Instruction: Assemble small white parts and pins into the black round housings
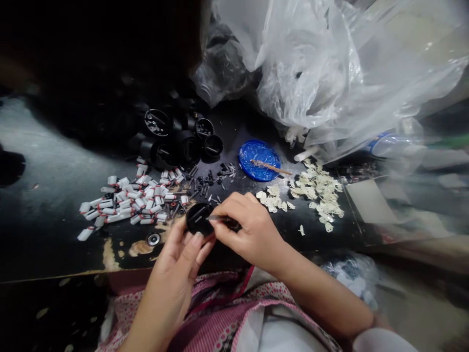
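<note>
My left hand (179, 264) grips a round black plastic cap (198, 218) from below, fingers curled round its rim. My right hand (249, 227) is pinched on a thin dark tool (223, 220) whose tip rests in the cap. Both hands hover just above the near edge of the dark worktable (51, 234). A heap of small white tubes with red bands (126, 203) lies to the left. Small dark springs (200, 188) are scattered just beyond the cap.
Several black caps (183, 142) are piled at the back. A blue lid (259, 160) with a wooden stick across it sits right of them. Pale flat plastic pieces (315, 193) lie to the right. Large clear plastic bags (330, 68) fill the back right. A small metal ring (153, 239) lies near my left hand.
</note>
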Demonstrator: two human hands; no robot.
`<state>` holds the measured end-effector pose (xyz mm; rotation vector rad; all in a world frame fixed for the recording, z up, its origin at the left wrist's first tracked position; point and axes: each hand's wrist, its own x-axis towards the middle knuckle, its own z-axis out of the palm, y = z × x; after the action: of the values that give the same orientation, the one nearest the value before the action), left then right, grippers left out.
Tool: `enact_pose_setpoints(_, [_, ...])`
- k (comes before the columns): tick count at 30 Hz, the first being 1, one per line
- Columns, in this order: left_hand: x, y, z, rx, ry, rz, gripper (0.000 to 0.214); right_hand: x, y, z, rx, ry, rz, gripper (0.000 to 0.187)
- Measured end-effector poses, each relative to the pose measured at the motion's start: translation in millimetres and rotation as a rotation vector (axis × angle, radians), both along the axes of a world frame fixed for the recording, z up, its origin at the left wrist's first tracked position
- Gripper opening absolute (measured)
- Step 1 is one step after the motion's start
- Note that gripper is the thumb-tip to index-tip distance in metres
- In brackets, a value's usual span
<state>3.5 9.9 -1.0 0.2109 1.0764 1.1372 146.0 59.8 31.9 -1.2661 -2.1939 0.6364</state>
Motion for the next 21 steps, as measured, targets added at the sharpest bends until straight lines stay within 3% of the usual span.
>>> enact_pose_setpoints(10, [2, 1, -8.6, 0.106, 0.059, -0.106, 0.036, 0, 1, -2.1, 0.130, -0.180, 0.128, 0.009])
enact_pose_setpoints(14, [-5, 2, -19.7, 0.168, 0.106, -0.186, 0.034, -1, 1, 1.6, 0.066, -0.263, 0.126, 0.010])
enact_pose_setpoints(21, [-18, -2, -28.6, -0.001, 0.185, -0.249, 0.055, 16, -2, 14.6, -0.071, -0.321, 0.111, 0.013])
